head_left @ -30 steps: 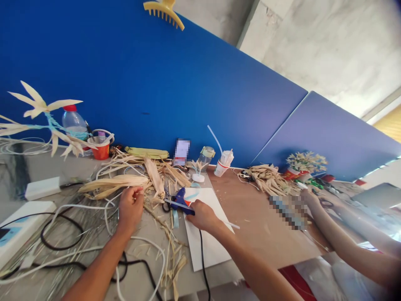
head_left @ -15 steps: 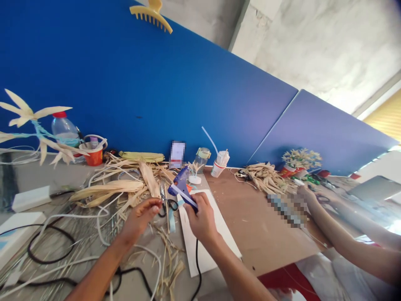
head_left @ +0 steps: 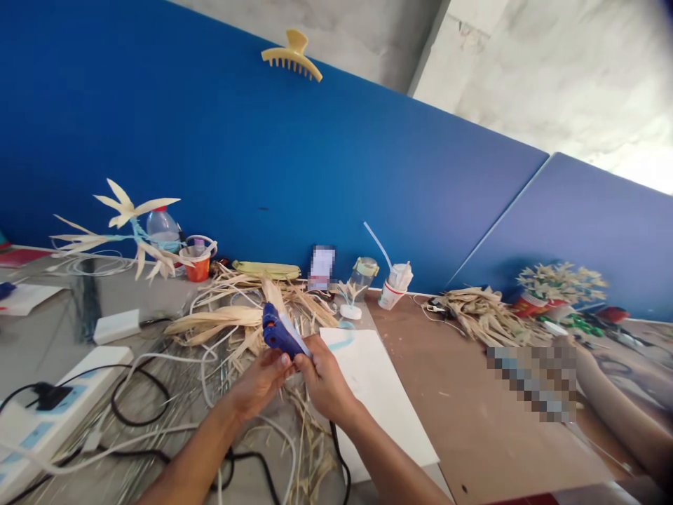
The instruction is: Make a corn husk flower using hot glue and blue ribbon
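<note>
1. Blue partition panels (head_left: 263,154) fill the far side, with a yellow claw clip (head_left: 291,56) perched on their top edge.
2. The table (head_left: 473,421) runs below them, grey on the left and brown on the right.
3. A white sheet (head_left: 378,386) lies flat just right of my hands.
4. Dry husks (head_left: 226,319) are heaped just beyond my hands.
5. Another person's arm (head_left: 620,407) rests at the near right, well apart from me.
6. My right hand (head_left: 323,379) is wrapped tight around the grip of the glue gun (head_left: 278,335).
7. My left hand (head_left: 260,379) pinches the gun's underside with thumb and fingertips.
8. The gun is held above the table's middle, nose pointing far and left, between husks and sheet.
</note>
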A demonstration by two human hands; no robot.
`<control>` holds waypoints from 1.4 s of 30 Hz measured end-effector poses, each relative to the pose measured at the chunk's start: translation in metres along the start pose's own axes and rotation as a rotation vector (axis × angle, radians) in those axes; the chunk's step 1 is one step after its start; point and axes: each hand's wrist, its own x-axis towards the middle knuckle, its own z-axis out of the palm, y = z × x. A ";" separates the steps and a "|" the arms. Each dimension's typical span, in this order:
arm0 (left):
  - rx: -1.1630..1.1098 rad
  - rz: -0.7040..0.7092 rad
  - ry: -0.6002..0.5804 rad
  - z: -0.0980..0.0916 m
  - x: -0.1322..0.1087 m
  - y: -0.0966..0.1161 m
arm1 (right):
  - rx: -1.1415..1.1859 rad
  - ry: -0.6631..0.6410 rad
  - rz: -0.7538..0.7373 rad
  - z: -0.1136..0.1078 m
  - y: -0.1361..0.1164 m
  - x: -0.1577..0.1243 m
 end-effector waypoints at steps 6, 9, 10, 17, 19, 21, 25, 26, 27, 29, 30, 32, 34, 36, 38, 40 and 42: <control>-0.119 -0.031 -0.014 -0.002 0.000 -0.002 | 0.019 0.003 0.000 0.014 -0.004 -0.003; -0.159 0.009 0.010 -0.005 0.001 -0.002 | -0.064 0.091 0.048 0.014 -0.002 -0.003; -0.157 0.027 0.016 -0.006 0.002 -0.001 | -0.068 0.166 0.061 0.010 0.000 -0.003; -0.096 0.047 0.016 -0.003 0.003 0.005 | -0.009 0.717 0.066 -0.073 -0.015 -0.006; -0.071 0.028 0.016 -0.003 0.002 0.004 | 0.210 0.783 0.043 -0.091 -0.024 -0.010; -0.054 0.014 0.033 -0.004 0.003 0.002 | 0.432 0.796 -0.012 -0.101 -0.028 -0.015; -0.039 0.019 0.080 -0.004 0.005 -0.002 | 0.657 0.693 -0.116 -0.107 -0.021 -0.022; -0.037 0.021 0.091 -0.004 0.005 -0.002 | 0.680 0.667 -0.136 -0.106 -0.018 -0.024; -0.038 0.023 0.100 -0.003 0.005 -0.002 | 0.695 0.651 -0.152 -0.106 -0.015 -0.025; -0.047 0.028 0.114 -0.001 0.005 -0.002 | 0.701 0.636 -0.168 -0.105 -0.011 -0.027; -0.055 0.031 0.121 0.000 0.005 -0.001 | 0.697 0.632 -0.174 -0.105 -0.011 -0.027; -0.070 0.033 0.134 0.002 0.005 0.000 | 0.692 0.622 -0.185 -0.102 -0.011 -0.028; -0.087 0.033 0.150 0.003 0.005 0.002 | 0.686 0.604 -0.191 -0.098 -0.013 -0.028; -0.105 0.037 0.162 0.003 0.005 0.002 | 0.674 0.583 -0.186 -0.093 -0.014 -0.028; -0.119 0.041 0.163 0.002 0.005 0.001 | 0.652 0.571 -0.183 -0.088 -0.015 -0.028; -0.128 0.042 0.156 0.001 0.005 0.001 | 0.624 0.571 -0.185 -0.085 -0.016 -0.028; -0.128 0.041 0.155 0.001 0.006 0.001 | 0.602 0.574 -0.192 -0.083 -0.017 -0.027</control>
